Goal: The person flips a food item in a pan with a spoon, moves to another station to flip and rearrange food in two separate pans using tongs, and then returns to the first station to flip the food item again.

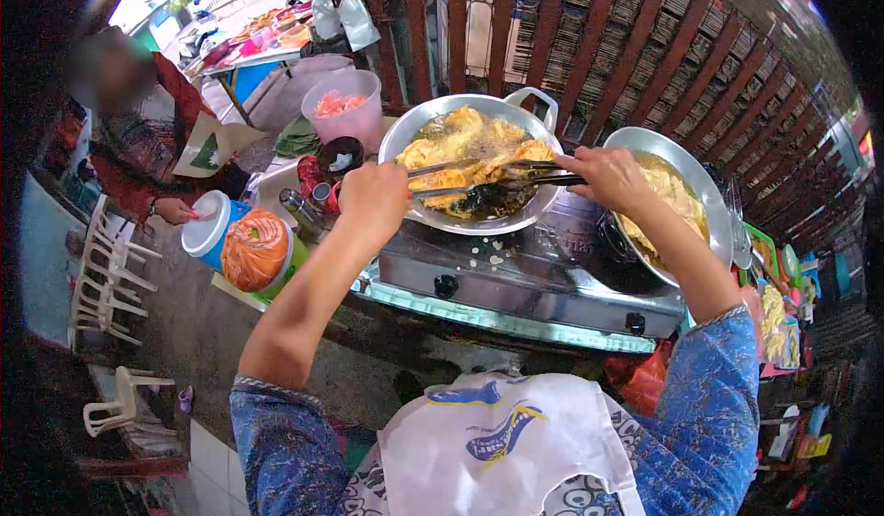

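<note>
My left hand (373,198) is closed on a pair of metal tongs (440,192), whose arms reach over the near wok (474,225) from its left side. In my right hand (608,177) is a second pair of tongs (552,181) with dark handles, coming in from the right. The tips of both meet around golden fritters (532,151) above the bubbling oil. More fritters (456,129) float at the back of this wok. Which pieces the tongs pinch is hard to make out.
A second wok (718,212) with pale fritters in oil sits right on the gas stove (516,277). Left are a pink bucket (364,129), a tub with an orange bag (253,249), and another person (138,139) holding paper. Slatted wood (543,46) stands behind.
</note>
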Action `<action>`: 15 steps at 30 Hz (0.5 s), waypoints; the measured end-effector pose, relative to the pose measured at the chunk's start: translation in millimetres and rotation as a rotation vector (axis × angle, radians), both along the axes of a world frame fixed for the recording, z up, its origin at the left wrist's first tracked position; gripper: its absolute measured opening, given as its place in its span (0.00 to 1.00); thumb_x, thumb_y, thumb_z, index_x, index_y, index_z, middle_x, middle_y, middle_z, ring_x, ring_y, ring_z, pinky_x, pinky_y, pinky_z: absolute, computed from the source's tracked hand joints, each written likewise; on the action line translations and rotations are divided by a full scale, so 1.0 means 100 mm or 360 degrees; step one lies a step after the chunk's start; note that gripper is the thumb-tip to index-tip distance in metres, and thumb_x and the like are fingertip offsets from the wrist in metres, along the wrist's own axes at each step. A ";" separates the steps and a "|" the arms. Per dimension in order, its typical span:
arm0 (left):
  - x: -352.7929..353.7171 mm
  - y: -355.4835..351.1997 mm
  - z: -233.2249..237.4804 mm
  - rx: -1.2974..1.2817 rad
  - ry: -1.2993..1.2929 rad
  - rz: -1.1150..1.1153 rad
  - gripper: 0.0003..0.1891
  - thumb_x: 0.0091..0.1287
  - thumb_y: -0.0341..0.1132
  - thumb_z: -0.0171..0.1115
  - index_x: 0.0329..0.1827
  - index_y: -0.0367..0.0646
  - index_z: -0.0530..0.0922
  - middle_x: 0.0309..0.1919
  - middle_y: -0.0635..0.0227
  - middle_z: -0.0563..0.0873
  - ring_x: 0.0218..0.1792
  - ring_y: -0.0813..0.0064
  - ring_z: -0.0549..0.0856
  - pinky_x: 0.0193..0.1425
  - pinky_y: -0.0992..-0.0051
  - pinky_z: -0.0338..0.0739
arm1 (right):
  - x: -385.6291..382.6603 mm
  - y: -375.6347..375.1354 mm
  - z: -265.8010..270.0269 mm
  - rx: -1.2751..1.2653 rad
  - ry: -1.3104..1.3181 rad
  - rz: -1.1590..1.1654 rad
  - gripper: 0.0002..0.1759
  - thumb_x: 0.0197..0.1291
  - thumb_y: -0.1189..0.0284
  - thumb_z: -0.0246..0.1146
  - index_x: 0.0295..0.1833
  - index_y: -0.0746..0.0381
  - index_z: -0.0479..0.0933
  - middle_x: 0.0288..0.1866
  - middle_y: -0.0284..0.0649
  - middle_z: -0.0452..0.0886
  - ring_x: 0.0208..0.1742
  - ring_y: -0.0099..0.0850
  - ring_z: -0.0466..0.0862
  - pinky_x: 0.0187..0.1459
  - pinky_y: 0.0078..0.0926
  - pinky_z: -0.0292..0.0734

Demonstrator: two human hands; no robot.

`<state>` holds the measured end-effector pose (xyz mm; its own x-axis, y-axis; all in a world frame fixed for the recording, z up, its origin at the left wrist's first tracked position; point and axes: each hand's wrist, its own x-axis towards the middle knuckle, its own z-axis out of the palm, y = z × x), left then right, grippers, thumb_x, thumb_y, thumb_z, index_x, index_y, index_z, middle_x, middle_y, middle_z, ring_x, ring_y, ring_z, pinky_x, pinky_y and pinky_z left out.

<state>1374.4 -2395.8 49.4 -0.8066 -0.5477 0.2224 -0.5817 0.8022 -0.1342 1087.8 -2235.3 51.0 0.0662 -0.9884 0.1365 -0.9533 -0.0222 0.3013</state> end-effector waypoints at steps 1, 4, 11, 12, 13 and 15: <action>0.01 0.00 0.00 0.0006 0.0010 0.0001 0.10 0.48 0.36 0.67 0.29 0.41 0.80 0.29 0.60 0.84 0.35 0.62 0.84 0.37 0.66 0.79 | -0.01 -0.02 -0.03 0.0001 0.0002 0.0004 0.24 0.46 0.59 0.66 0.52 0.48 0.72 0.34 0.37 0.77 0.35 0.37 0.81 0.33 0.35 0.76; 0.07 -0.08 -0.04 0.0009 0.0058 -0.0005 0.09 0.48 0.35 0.67 0.29 0.41 0.80 0.28 0.60 0.84 0.35 0.62 0.84 0.37 0.65 0.79 | -0.04 -0.08 -0.07 -0.0022 0.0009 0.0126 0.23 0.45 0.61 0.66 0.50 0.48 0.73 0.33 0.37 0.76 0.34 0.37 0.81 0.33 0.36 0.76; 0.03 -0.12 -0.10 -0.0059 0.0051 0.0019 0.07 0.48 0.34 0.66 0.27 0.41 0.81 0.28 0.58 0.84 0.33 0.61 0.85 0.35 0.65 0.79 | -0.02 0.02 0.07 -0.0053 0.0068 0.0157 0.25 0.44 0.61 0.67 0.52 0.47 0.74 0.29 0.34 0.74 0.30 0.35 0.79 0.30 0.34 0.74; 0.03 -0.13 -0.10 -0.0039 0.0054 0.0004 0.07 0.49 0.35 0.67 0.28 0.41 0.82 0.28 0.58 0.84 0.33 0.61 0.85 0.35 0.65 0.79 | 0.00 0.05 0.08 -0.0036 0.0100 0.0119 0.26 0.44 0.61 0.67 0.53 0.47 0.74 0.29 0.34 0.74 0.30 0.35 0.79 0.30 0.34 0.74; 0.02 -0.14 -0.09 -0.0019 0.0055 -0.0011 0.08 0.49 0.35 0.67 0.28 0.41 0.82 0.28 0.58 0.85 0.33 0.62 0.85 0.35 0.66 0.80 | 0.00 0.07 0.07 -0.0033 0.0098 0.0114 0.26 0.44 0.61 0.67 0.53 0.47 0.74 0.29 0.34 0.74 0.30 0.35 0.79 0.30 0.34 0.74; 0.01 -0.16 -0.10 -0.0010 0.0040 -0.0013 0.09 0.49 0.37 0.67 0.28 0.41 0.82 0.28 0.58 0.85 0.33 0.62 0.85 0.35 0.65 0.79 | -0.03 0.13 0.04 -0.0004 0.0093 0.0074 0.25 0.45 0.61 0.66 0.54 0.47 0.73 0.30 0.34 0.74 0.30 0.35 0.79 0.32 0.34 0.74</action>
